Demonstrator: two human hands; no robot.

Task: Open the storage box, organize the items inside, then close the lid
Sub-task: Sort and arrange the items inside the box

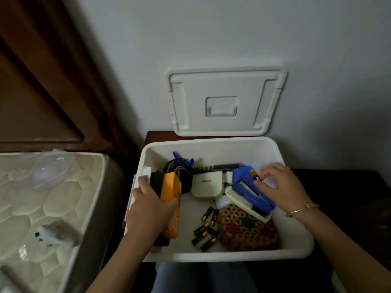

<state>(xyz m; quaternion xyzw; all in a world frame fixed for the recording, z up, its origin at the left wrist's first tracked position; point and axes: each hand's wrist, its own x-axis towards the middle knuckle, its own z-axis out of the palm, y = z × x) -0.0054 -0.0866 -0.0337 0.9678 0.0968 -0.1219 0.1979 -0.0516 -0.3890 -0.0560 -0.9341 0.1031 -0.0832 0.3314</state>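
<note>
both hands (148, 206) reach inside storage box (296, 248), right hand (279, 185) pinching battery (255, 176).

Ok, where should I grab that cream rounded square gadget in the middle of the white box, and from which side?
Probably by its near edge, reaching down from the front. The cream rounded square gadget lies flat; a black coiled cable crowds its left, a blue plastic tool its right, a black comb its back. Only its front faces bare floor of the white storage box.
</note>
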